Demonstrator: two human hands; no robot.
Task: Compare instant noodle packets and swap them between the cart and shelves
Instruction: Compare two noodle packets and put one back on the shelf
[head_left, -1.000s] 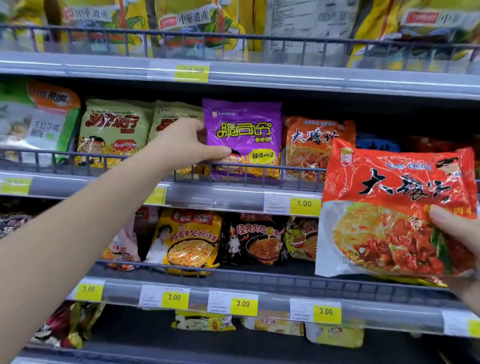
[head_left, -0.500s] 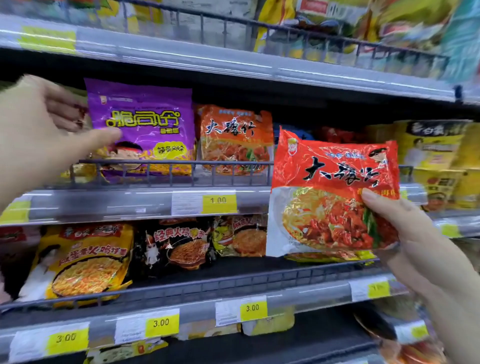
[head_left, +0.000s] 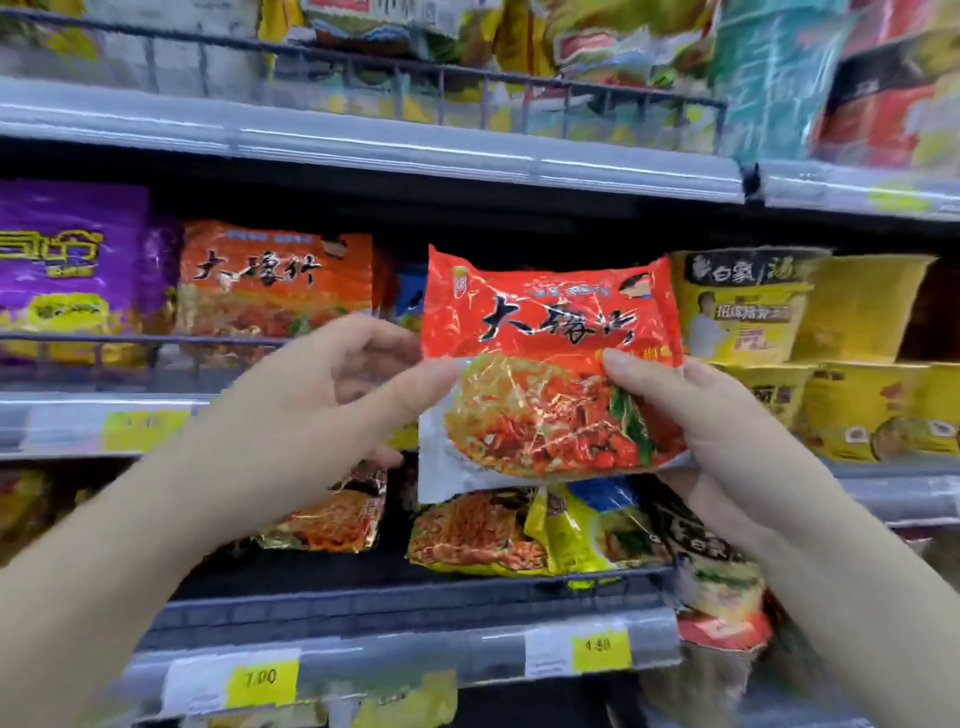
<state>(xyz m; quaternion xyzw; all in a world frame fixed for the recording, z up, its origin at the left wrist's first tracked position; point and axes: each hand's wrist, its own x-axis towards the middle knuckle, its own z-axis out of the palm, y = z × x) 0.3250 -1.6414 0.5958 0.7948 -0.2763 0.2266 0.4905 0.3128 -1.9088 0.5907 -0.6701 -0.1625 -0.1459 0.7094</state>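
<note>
Supermarket noodle aisle: I hold the red packet (head_left: 550, 358) up in both hands, in front of the middle shelf (head_left: 78, 415) and just right of an orange packet (head_left: 275, 280) that bears the same black lettering. My right hand (head_left: 727, 431) grips the packet's right side, thumb flat on the front and fingers behind. My left hand (head_left: 332, 395) pinches the left edge, thumb on the white border and fingers curled at the back. The packet hangs clear of the shelf, slightly tilted, its wrapper creased and glinting. The cart is out of view.

The step in hand, as I judge it, is the comparison. To do it well I grip only at the edges, so that neither thumb hides the printed name, and I bring the packet level with the orange one so both fronts read side by side. A light pinch should do, since the wrapper looks thin and the noodle block inside would likely crack under a squeeze. The view is smeared, so I would steady my head before reading small print. If the packet goes onto the shelf, it must clear the wire rail (head_left: 171, 340) from above. The purple packet (head_left: 67, 270) and yellow cups (head_left: 743, 306) flank that stretch.
</note>
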